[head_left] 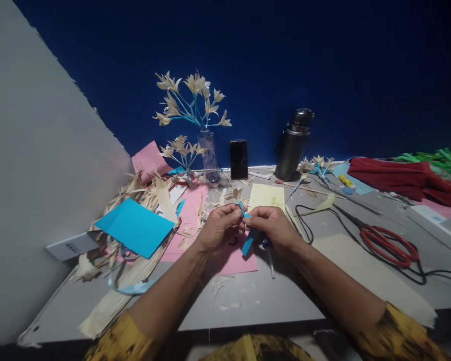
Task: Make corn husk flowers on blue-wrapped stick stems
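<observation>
In the middle of the head view my two hands meet over a pink sheet. My left hand [222, 226] is closed around the stem of a husk flower [233, 194], whose pale petals stick up above the fingers. My right hand [271, 226] pinches a blue paper strip [249, 244] against that stem; the strip's loose end hangs down between the hands. A pen [270, 260] lies on the table just under my right hand. The palm sides of both hands are hidden.
Left lie dried husks [135, 188] and a blue sheet [135, 226]. Behind stand a vase [209, 158] with husk flowers, a phone [238, 160] and a metal flask [293, 150]. To the right are red-handled scissors [389, 245], a black cable [361, 250] and red cloth [402, 178].
</observation>
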{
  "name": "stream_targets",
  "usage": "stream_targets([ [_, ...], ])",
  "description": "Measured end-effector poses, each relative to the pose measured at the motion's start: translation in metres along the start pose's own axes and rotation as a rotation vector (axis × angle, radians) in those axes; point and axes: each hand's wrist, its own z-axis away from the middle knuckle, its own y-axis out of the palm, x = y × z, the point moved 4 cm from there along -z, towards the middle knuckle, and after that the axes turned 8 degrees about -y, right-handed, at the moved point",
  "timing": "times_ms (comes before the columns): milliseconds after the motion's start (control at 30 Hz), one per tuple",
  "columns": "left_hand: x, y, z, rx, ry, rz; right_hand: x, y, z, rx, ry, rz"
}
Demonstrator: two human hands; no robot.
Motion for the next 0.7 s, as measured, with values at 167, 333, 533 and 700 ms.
stream_targets([
  [167, -0.0007, -0.0031, 0.0002, 0.054, -0.04, 0.005, -0.0046, -0.0013, -0.0005, 0.072, 0.067, -0.126],
  [333, 0.0012, -0.0033, 0.0007, 0.015, -0.037, 0.038, -0.0021, -0.0033, -0.0001, 0.075, 0.035, -0.06],
  [533, -0.0011, -0.0062, -0.0013, -0.041, 0.009, 0.009, -0.0007, -0.0065, 0.0, 0.008, 0.032, 0.057],
  [700, -0.0021, -0.0073, -0.0017, -0.105, 0.047, -0.023, 0.0023, -0.0036, 0.0006, -0.052, -0.022, 0.18],
])
